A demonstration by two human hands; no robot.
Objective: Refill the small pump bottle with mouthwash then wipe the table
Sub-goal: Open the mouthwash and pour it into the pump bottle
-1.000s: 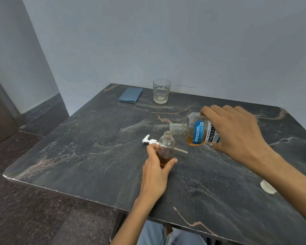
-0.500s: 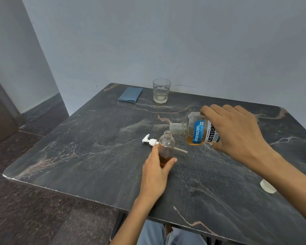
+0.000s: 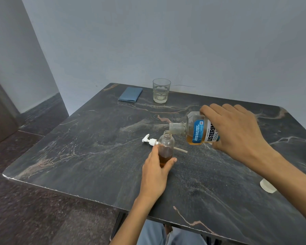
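Dark marble table [image 3: 95, 156], grey wall behind. Left hand [image 3: 155, 174] grips upright small pump bottle [image 3: 166, 147] at table ctr. Right hand [image 3: 237, 131] wraps tilted mouthwash bottle [image 3: 196, 130], neck over pump bottle's opening. Pump head [image 3: 149, 140] lies just behind.

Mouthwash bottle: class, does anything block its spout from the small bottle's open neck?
Nothing visible does. The mouthwash bottle, tipped in the right hand, has its spout right at the small bottle's uncapped neck; the pump lies behind it on the table.
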